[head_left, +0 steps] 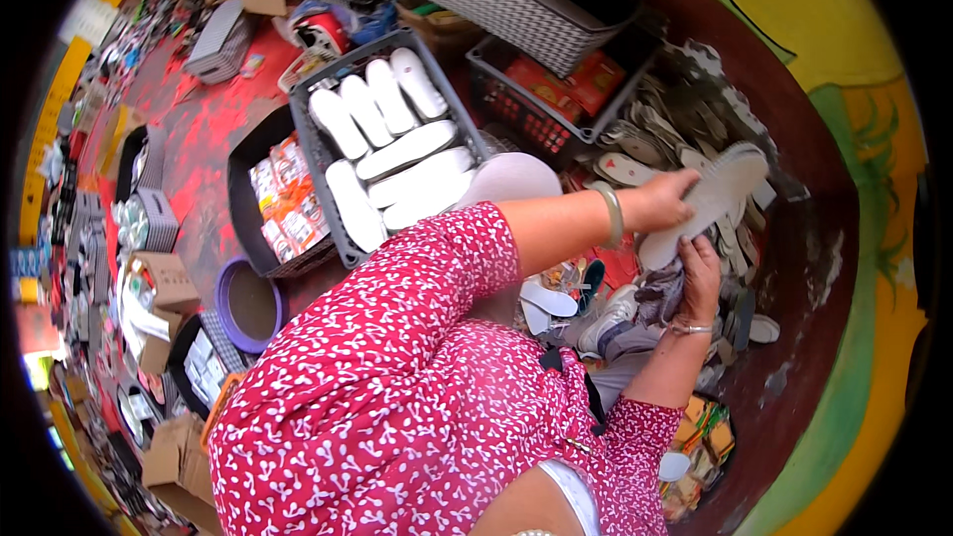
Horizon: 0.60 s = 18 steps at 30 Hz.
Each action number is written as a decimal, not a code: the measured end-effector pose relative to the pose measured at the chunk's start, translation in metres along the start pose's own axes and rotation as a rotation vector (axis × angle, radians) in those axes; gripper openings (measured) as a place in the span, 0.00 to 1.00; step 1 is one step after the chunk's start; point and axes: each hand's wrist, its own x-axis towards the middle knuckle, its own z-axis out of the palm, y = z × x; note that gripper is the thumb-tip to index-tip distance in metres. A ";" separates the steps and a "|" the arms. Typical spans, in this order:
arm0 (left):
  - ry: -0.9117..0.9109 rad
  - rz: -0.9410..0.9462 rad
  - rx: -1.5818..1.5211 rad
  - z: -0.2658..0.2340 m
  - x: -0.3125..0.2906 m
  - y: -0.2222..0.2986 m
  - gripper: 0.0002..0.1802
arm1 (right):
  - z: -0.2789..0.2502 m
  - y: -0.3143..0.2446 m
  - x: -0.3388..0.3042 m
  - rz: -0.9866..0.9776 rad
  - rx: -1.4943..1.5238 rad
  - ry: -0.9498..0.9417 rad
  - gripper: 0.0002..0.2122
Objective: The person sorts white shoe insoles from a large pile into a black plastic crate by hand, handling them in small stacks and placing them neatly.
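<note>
A pale grey-white shoe sole [717, 197] is held up between my two hands, in front of a heap of soles. My left hand [659, 201], with a bangle at the wrist, is closed on the sole's near-left edge. My right hand [701, 273] grips its lower end, fingers wrapped at the edge. Grey and beige soles [650, 124] lie in a loose heap behind and around the held one. Left of my hands, a dark grey plastic crate [316, 174] holds several white soles [405, 151], some side by side, some lying crosswise.
A grey woven-pattern basket [516, 5] rests above a black crate [486, 65] with red boxes inside. A black bin [243, 174] with orange-and-white packets and a purple-rimmed bucket [230, 303] stand at left. Cardboard boxes [179, 457] sit lower left. A painted wall [834, 169] rises at right.
</note>
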 end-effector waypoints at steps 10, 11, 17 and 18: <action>0.145 0.105 -0.211 -0.065 -0.063 0.002 0.23 | 0.074 -0.007 -0.018 -0.045 0.020 -0.036 0.14; 0.210 0.173 -0.462 -0.081 -0.063 -0.007 0.24 | 0.077 -0.014 -0.018 -0.035 -0.004 -0.018 0.14; 0.801 0.029 -0.664 -0.251 -0.116 -0.025 0.18 | 0.036 -0.005 -0.027 0.082 0.083 0.150 0.13; 0.898 -0.002 -0.644 -0.275 -0.131 -0.038 0.19 | 0.034 0.001 -0.028 0.076 0.099 0.182 0.12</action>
